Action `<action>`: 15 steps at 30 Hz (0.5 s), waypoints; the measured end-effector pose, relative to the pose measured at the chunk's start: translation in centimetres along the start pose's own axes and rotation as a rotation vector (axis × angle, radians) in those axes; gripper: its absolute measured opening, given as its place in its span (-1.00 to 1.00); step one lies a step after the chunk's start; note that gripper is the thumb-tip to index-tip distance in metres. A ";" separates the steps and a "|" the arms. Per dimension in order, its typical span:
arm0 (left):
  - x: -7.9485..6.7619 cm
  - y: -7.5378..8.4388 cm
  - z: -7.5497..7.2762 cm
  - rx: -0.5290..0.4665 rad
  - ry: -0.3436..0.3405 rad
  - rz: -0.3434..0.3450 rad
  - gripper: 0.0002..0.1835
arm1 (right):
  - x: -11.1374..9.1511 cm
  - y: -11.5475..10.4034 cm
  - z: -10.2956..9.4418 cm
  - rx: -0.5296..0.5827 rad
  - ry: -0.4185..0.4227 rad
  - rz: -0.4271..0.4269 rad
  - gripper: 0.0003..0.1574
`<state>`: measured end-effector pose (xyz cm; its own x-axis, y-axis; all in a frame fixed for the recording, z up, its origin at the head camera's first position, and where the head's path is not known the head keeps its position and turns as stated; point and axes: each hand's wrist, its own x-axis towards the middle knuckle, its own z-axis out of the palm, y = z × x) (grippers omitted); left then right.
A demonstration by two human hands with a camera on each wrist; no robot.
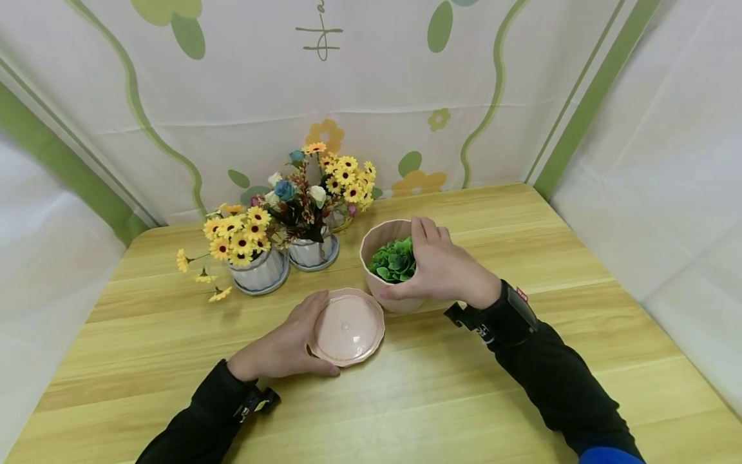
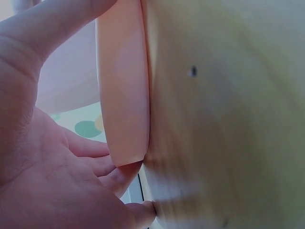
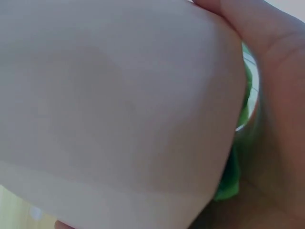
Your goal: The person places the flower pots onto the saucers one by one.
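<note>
A pale pink saucer (image 1: 349, 327) with a faceted rim lies on the table in front of me. My left hand (image 1: 292, 341) holds it from the left, thumb at the near edge and fingers round the far edge; in the left wrist view its side wall (image 2: 123, 90) stands between them. Just behind and to the right is a pink flower pot (image 1: 387, 229) with a green leafy plant (image 1: 395, 260) inside. Across its right side my right hand (image 1: 443, 264) grips the pot, the thumb on the near side and the fingers at the far rim. The pot's wall fills most of the right wrist view.
Left of the pot stand several potted flowers: yellow daisies (image 1: 239, 237) in a pale pot (image 1: 261, 274), blue and white roses (image 1: 285, 190) in another pot (image 1: 310, 253), and more yellow flowers (image 1: 346, 177) behind. A printed cloth (image 1: 371, 77) hangs along the table's back edge.
</note>
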<state>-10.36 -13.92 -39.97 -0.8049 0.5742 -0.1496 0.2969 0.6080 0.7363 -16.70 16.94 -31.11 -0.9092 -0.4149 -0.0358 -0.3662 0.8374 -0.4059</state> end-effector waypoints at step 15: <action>0.1 -0.3 0.1 0.009 0.004 0.009 0.43 | 0.1 -0.5 -0.3 0.004 0.061 0.053 0.81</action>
<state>-10.49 -13.97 -40.24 -0.8040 0.5778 -0.1405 0.3086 0.6074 0.7320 -16.70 16.55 -30.59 -0.9379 -0.3470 -0.0014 -0.3161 0.8562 -0.4087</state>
